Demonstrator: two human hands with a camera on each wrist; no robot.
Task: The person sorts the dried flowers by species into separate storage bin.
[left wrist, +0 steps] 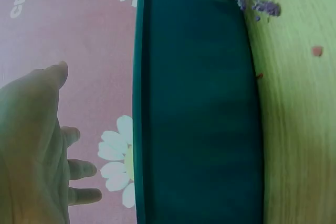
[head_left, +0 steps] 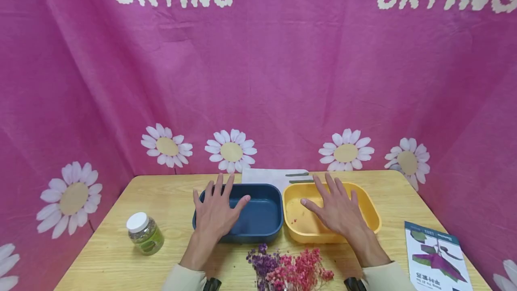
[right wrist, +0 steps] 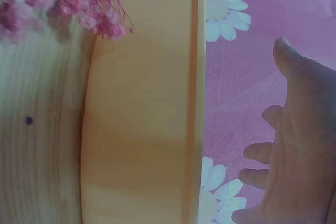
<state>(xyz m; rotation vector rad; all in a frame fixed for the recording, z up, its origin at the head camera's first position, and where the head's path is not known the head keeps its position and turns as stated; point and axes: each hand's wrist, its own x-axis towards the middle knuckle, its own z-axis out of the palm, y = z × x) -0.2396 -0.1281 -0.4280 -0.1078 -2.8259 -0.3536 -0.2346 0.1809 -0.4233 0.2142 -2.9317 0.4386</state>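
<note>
My left hand [head_left: 218,213], fingers spread and straight, is held over the dark blue bin [head_left: 261,214] and holds nothing. The right hand [head_left: 337,210] is spread the same way above the yellow bin [head_left: 373,219], with a few small reddish bits inside the bin. Both wrist views show the hands apart from the bins' near walls. In front of the bins, close to me, lie dried purple flowers [head_left: 264,264] and dried pink flowers [head_left: 300,268]. Their lower ends are cut off by the frame edge.
A jar [head_left: 147,237] with a white lid and green label stands at the left. Toward the right edge lies a printed plant packet [head_left: 438,257]. Behind the bins is a white sheet [head_left: 262,176] with dark green strips [head_left: 300,181] on it. A pink curtain [head_left: 258,80] hangs behind the table.
</note>
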